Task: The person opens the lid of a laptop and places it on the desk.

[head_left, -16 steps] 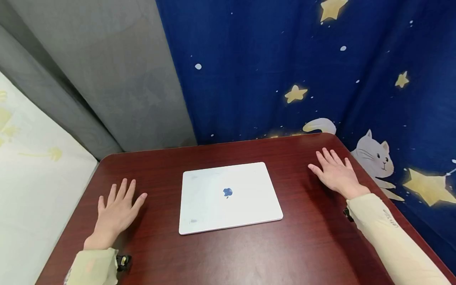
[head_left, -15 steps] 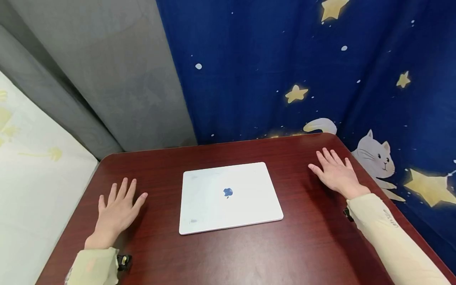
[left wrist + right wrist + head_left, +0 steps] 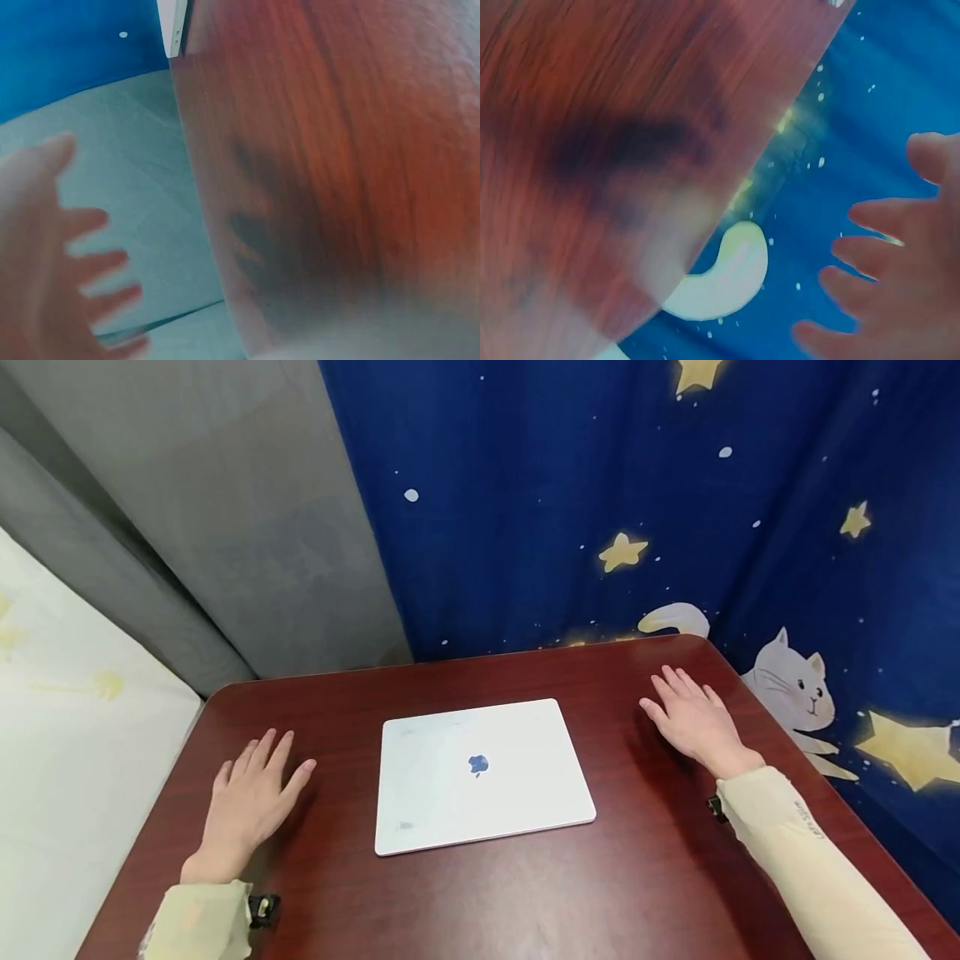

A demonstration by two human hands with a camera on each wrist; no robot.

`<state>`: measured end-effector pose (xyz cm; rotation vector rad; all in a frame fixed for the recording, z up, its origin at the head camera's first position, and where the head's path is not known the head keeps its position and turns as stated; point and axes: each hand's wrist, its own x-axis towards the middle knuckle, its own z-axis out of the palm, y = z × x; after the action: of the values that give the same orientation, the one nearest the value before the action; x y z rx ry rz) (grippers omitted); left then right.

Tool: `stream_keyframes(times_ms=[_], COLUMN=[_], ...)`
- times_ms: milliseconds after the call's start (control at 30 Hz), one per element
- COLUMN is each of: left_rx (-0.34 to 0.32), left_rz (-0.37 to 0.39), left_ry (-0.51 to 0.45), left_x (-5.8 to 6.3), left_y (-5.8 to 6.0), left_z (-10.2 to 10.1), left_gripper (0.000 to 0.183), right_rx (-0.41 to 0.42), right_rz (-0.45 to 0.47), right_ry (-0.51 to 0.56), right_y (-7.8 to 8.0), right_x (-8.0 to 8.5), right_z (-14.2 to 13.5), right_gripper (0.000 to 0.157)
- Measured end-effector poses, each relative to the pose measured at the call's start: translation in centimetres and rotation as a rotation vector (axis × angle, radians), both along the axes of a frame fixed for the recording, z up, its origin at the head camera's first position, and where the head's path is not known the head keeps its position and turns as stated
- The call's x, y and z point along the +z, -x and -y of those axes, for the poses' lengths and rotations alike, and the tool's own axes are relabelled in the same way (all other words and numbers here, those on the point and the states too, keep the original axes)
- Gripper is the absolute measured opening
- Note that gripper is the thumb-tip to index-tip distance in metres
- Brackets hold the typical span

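Note:
A closed silver laptop (image 3: 525, 777) with a dark blue apple logo lies flat in the middle of the dark red wooden table (image 3: 480, 910). To its left is my left hand (image 3: 243, 810), palm down with fingers extended, holding nothing. On the far right side my right hand (image 3: 693, 722) is also palm down, its fingers extended and nothing in it. Both hands are apart from the laptop and cast shadows on the wood, seemingly raised above it. The left wrist view catches the laptop's corner (image 3: 172, 30) at the top; the right wrist view shows the right hand's fingers (image 3: 870, 255) spread.
Behind the table hang a grey curtain (image 3: 285, 527) and a blue curtain (image 3: 510, 527) with stars and a cat. White patterned fabric (image 3: 67, 760) borders the left side. Each wrist wears a small black device, one at the left cuff (image 3: 264, 910).
My right hand has shifted slightly left, toward the laptop. The left hand's fingers have drawn a little closer together and moved slightly right. The head view has shifted slightly; the laptop stays in place.

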<state>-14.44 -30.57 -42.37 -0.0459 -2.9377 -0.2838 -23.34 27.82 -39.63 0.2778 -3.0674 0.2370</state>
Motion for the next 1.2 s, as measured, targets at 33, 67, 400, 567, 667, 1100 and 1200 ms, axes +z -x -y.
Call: stream_keyframes(times_ms=[33, 67, 400, 567, 667, 1100, 1200], left_rx=[-0.001, -0.004, -0.023, -0.010, -0.001, 0.205, 0.245], left_rz=[-0.033, -0.070, -0.076, 0.009, 0.026, 0.093, 0.088], left_ry=[-0.006, -0.015, -0.155, -0.275, -0.363, -0.699, -0.769], left_x=[-0.1, -0.1, -0.3, -0.7, -1.1, -3.6, -4.2], left_y=[-0.1, -0.2, -1.9, -2.5, -2.3, -2.7, -2.9], left_z=[-0.2, -0.5, -3.8, -5.4, -6.1, -7.2, -7.3], left_gripper=[0.067, 0.064, 0.048, 0.053, 0.055, 0.060, 0.059], right_rx=[0.005, 0.007, -0.037, -0.039, -0.038, 0.028, 0.055], right_rz=[-0.056, -0.112, -0.291, -0.297, -0.293, -0.213, -0.199], right_ry=[0.009, 0.021, 0.252, 0.407, 0.487, 0.635, 0.678], right_y=[0.0, 0.0, -1.3, -2.1, -2.3, -2.3, -2.1], right_x=[-0.1, -0.2, -2.4, -3.1, -3.3, -4.7, -4.8], right_z=[0.4, 0.7, 4.5, 6.5, 7.5, 10.8, 11.5], right_gripper=[0.058, 0.052, 0.032, 0.033, 0.034, 0.029, 0.026])
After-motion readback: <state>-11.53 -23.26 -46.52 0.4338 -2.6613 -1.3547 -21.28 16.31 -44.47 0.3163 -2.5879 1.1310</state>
